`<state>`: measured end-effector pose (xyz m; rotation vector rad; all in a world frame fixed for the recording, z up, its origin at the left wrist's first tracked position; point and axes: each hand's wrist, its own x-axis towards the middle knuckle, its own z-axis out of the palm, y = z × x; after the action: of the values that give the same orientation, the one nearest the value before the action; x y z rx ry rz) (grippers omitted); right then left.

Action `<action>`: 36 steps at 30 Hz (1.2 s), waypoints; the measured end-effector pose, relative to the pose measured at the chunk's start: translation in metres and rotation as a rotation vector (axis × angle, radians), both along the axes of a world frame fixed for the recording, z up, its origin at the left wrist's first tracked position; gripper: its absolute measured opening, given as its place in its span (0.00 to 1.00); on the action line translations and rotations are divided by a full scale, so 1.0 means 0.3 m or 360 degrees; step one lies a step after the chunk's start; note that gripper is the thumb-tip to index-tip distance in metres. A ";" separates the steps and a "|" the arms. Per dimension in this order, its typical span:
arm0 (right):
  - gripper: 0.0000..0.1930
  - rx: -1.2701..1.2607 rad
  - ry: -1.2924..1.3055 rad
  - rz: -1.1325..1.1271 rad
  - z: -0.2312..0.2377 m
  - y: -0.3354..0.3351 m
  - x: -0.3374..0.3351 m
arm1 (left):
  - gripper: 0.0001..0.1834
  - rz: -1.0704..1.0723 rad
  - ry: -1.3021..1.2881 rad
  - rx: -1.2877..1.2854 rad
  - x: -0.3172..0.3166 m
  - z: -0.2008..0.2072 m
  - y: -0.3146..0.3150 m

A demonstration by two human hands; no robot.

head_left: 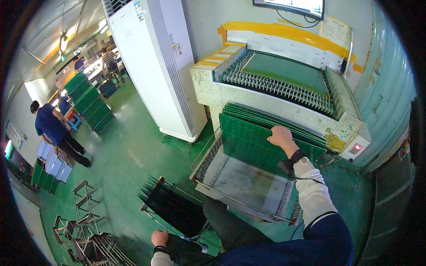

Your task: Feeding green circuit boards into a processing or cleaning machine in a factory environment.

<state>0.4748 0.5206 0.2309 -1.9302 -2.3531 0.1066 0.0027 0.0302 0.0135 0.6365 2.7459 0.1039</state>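
Observation:
My right hand [281, 136] is closed over the top edge of a green circuit board panel [248, 137], the front one of several standing in a slotted rack [208, 162]. More green panels [262, 114] lean close together behind it, against the conveyor machine. The front half of the rack shows its pale bottom plate [248, 177] and rows of upright pins. Near my thigh, at the lower left, my left hand [159, 238] is curled shut, with nothing visible in it. Another rack holding dark panels [173, 208] stands close to my left knee.
Behind the rack stands a roller conveyor machine [270, 88] with a green panel [286, 73] on its rollers. A tall white cabinet unit [155, 66] rises to its left. Metal frames [86, 204] sit on the floor at left. A person [55, 128] bends over stacked boxes farther off.

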 end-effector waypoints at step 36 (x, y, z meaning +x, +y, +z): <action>0.20 -0.0041 0.0001 0.0001 0.023 -0.002 -0.015 | 0.21 -0.0051 0.0070 0.0018 -0.024 -0.047 -0.031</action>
<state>0.4703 0.5199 0.2380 -1.9408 -2.3631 0.1382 -0.0045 0.0209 -0.0006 0.6938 2.7781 0.0995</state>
